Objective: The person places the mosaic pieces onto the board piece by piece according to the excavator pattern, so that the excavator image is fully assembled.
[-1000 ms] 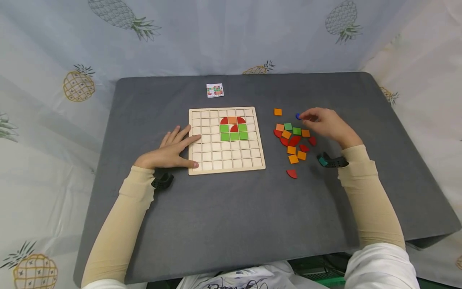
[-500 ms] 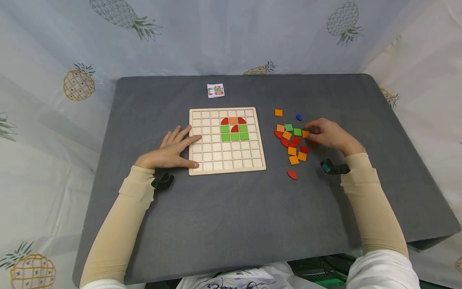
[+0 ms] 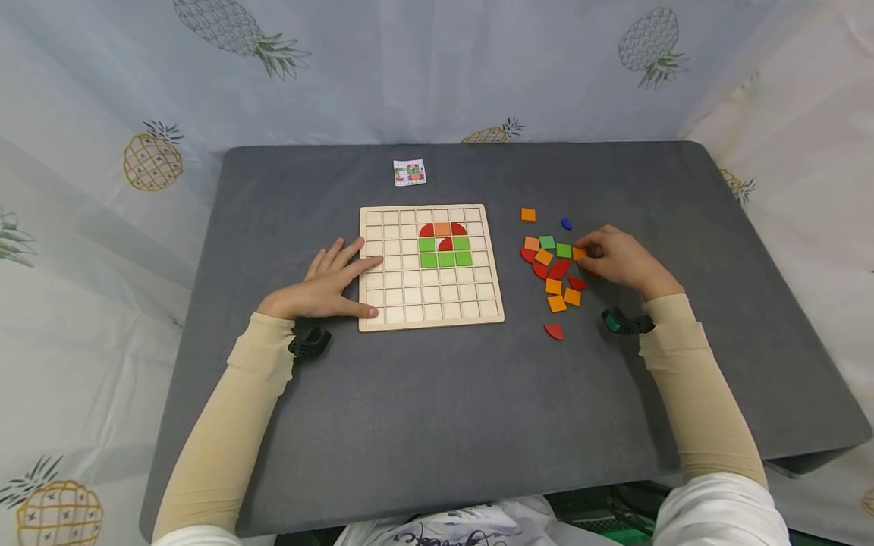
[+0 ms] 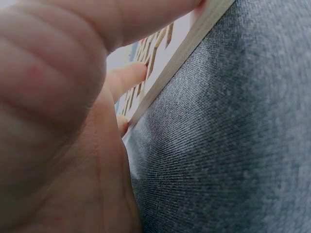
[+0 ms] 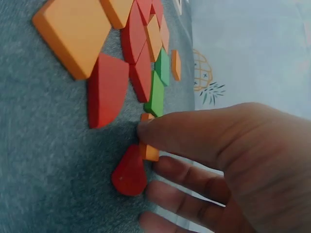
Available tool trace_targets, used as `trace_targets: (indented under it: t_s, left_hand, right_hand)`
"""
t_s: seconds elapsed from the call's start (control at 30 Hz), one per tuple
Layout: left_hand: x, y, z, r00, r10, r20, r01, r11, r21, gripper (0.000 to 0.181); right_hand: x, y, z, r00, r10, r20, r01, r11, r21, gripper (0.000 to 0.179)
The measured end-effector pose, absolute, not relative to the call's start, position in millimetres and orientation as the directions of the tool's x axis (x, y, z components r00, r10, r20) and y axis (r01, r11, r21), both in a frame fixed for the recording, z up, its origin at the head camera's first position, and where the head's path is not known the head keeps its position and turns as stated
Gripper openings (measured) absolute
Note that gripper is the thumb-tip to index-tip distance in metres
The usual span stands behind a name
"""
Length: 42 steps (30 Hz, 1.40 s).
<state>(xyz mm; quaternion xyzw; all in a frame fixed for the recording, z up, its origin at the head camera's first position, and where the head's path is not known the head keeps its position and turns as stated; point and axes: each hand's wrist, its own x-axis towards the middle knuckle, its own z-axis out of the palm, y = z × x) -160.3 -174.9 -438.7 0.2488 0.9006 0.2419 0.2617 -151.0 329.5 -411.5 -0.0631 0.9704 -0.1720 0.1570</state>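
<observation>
My left hand point(image 3: 321, 287) lies spread at the left side of a wooden grid board point(image 3: 396, 320), thumb and fingertips on its frame. Green squares point(image 3: 446, 259), an orange square point(image 3: 442, 228) and red quarter-circle pieces point(image 3: 459, 228) sit in the board's upper right cells. Over at the loose pieces, my right hand point(image 3: 624, 262) pinches an orange square tile point(image 5: 151, 152) between thumb and fingers. A red quarter-circle piece point(image 5: 130, 172) lies right under that tile in the right wrist view, and a green square point(image 5: 155, 94) is just beyond it.
Several orange and red pieces point(image 3: 554, 286) are clustered right of the board. A small blue piece point(image 3: 566, 224) and an orange square point(image 3: 528, 214) lie farther back. One red quarter-circle point(image 3: 554, 331) is nearest the front. A printed pattern card point(image 3: 410, 173) lies behind the board.
My right hand has left the blue piece, which stays on the table, and come nearer to pinch the orange square tile. My left hand stays on the board.
</observation>
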Motion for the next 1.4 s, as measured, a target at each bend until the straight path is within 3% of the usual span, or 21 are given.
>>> trace_targets:
  t_s: [0.4,0.7,0.9,1.07,1.4]
  left_hand:
    - [-161.4,-176.2,-436.2,-0.74,0.577,-0.347,0.336,0.763,0.553,0.097]
    - [-161.2,-176.3,-437.0,-0.737,0.58,-0.347,0.338,0.761,0.554,0.098]
    - [-161.0,-175.8,-438.2,-0.738,0.58,-0.346,0.337,0.76,0.556,0.098]
    - [-160.4,-174.4,-437.7,-0.736,0.583,-0.343,0.344,0.76,0.552,0.097]
    - [-159.3,-175.4,-437.3,-0.739,0.58,-0.344,0.331,0.757,0.563,0.096]
  right_hand:
    - [-150.7,328.4,-412.5,-0.945,-0.167,-0.28,-0.049,0.922,-0.384,0.041]
    - [-148.2,305.1,-412.2,-0.968,-0.198,-0.152,-0.113,0.891,-0.441,0.037]
    - [-161.8,277.4,-417.7,-0.954,-0.257,-0.152,-0.188,0.913,-0.362,0.04]
    - [-170.5,263.5,-418.8,-0.957,-0.222,-0.187,-0.156,0.936,-0.314,0.041]
    - [-171.3,251.3,-412.8,-0.972,-0.203,-0.121,-0.114,0.851,-0.513,0.024]
